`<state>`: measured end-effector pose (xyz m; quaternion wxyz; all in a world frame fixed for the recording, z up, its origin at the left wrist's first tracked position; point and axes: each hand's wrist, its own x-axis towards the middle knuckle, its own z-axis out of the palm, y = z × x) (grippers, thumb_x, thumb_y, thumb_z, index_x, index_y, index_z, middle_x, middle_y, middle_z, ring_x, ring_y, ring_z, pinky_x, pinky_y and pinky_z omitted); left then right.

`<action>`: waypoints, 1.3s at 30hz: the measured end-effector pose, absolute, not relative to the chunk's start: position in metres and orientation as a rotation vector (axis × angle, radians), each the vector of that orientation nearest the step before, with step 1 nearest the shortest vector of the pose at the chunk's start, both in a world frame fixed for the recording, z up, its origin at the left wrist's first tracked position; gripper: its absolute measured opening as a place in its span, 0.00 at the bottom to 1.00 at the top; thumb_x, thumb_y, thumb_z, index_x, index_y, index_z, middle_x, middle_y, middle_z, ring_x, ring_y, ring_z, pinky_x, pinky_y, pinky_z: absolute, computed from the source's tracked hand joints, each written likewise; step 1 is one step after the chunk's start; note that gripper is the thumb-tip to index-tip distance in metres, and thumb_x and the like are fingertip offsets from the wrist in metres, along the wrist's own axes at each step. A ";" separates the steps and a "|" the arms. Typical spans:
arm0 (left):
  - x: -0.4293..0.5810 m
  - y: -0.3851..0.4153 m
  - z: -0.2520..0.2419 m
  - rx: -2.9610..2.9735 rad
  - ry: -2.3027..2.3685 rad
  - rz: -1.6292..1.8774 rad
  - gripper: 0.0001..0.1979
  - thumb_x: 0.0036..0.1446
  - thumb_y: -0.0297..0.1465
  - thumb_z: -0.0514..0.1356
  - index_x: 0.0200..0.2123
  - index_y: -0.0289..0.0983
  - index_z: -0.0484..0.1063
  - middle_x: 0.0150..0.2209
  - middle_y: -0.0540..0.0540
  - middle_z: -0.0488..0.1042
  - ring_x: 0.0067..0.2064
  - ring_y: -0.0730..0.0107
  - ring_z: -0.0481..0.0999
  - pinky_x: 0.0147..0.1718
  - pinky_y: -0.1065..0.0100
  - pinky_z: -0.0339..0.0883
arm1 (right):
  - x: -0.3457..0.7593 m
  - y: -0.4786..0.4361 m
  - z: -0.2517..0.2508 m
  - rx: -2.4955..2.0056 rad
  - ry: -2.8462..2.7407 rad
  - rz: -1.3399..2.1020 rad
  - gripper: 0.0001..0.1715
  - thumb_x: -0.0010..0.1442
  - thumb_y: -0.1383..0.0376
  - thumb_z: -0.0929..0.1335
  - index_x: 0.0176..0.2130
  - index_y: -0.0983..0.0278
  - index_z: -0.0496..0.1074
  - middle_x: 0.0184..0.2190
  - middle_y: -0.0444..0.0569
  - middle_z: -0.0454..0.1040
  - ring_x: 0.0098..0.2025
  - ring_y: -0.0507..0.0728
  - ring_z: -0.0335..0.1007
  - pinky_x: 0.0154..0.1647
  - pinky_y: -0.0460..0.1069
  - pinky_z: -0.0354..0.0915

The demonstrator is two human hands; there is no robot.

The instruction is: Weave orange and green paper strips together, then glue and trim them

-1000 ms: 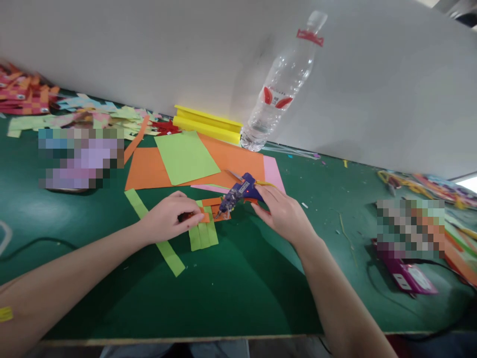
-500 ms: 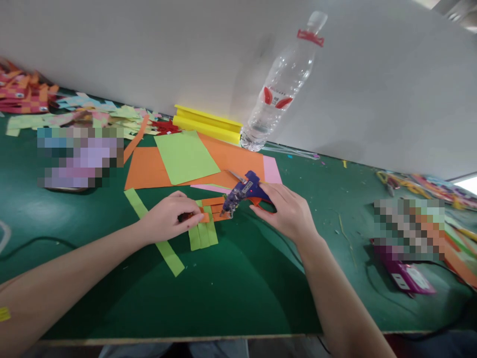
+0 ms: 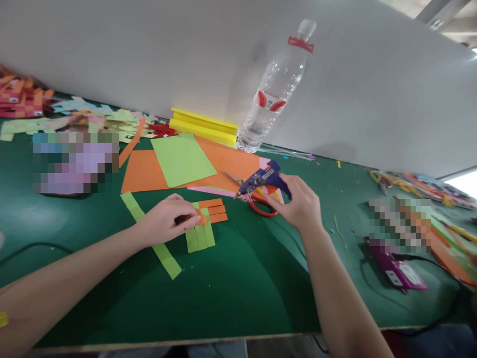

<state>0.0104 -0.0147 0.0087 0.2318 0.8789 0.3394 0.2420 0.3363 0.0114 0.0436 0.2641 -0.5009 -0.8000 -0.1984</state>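
My left hand pinches the left end of a small piece woven from orange strips and green strips, low over the green table. Its fingertips cover part of the weave. In my right hand is a dark blue glue gun, its nozzle pointing left, up and to the right of the woven piece and apart from it. Red-handled scissors lie under the gun. A loose green strip passes beneath my left wrist.
Behind my hands lie orange paper and a green sheet. A plastic bottle stands by a yellow folded piece. Paper scraps are at the back left, a purple box at the right.
My right hand has moved the glue gun up and right, away from the woven piece, uncovering the orange strips and the scissors' red handles. My left hand keeps its pinch.
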 end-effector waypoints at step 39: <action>0.009 -0.018 0.007 2.438 1.116 0.753 0.12 0.64 0.33 0.47 0.48 0.39 0.64 0.36 0.47 0.75 0.40 0.63 0.71 0.39 0.62 0.64 | 0.403 0.050 -0.005 -2.049 -1.553 -0.328 0.30 0.54 0.60 0.64 0.52 0.74 0.61 0.53 0.70 0.62 0.54 0.72 0.57 0.52 0.67 0.56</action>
